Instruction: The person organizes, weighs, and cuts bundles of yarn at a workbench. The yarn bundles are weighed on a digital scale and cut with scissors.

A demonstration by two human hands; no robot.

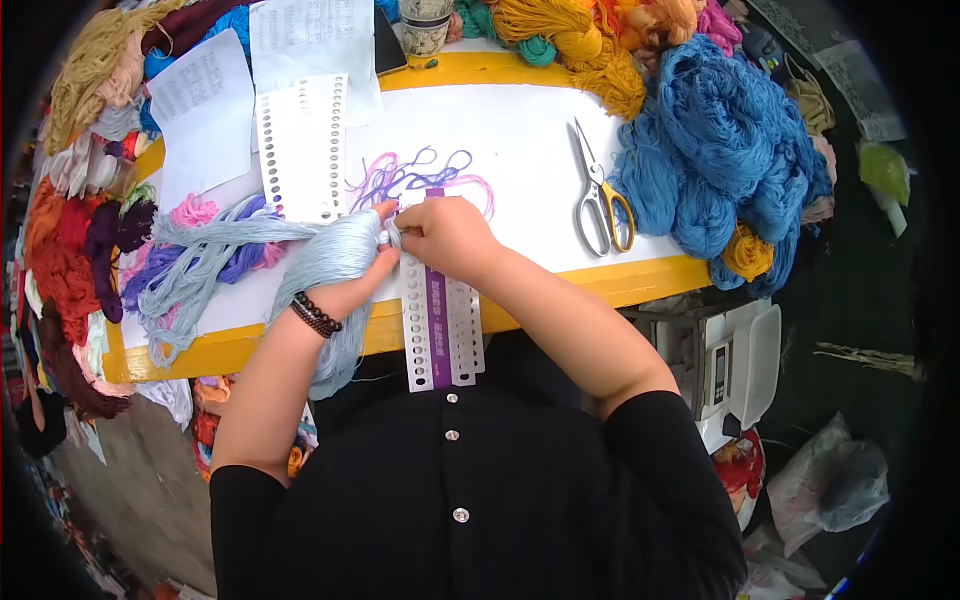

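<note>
Head view: at the far left, well apart from the purple-banded card (pixel 437 335), red yarn bundles (pixel 68 235) and dark ones lie along the end of the counter (pixel 535 130). Nearer the purple-banded card, though still to its left, pink and violet yarn (pixel 262 252) lies beneath the trailing end of the pale blue skein (pixel 335 248). Printed sheets (pixel 203 112) and a white punched card (pixel 300 155), with a row of holes down each long side, lie up and to the left of the purple-banded card.

The pale blue skein stretches rightward to just beside the top of the purple-banded card, and its lower part hangs past the yellow edge of the counter. The left hand (pixel 365 272), a dark beaded bracelet (pixel 316 314) at its wrist, holds it; the thumb and a finger are set close together around the yarn, and the other fingers are hidden beneath it. Above the purple-banded card, loose purple and pink threads (pixel 405 178) curl over the white surface, and a stained cup (pixel 425 28) stands farther back.

The right hand (pixel 448 235) covers part of the card's upper end, its fingers pinched narrow on pale blue strands (pixel 391 234) next to the left thumb. To the right of the purple-banded card lie the scissors (pixel 598 195), blades slightly parted, then a large heap of blue yarn (pixel 720 130) with a golden bundle (pixel 748 252) against it.
</note>
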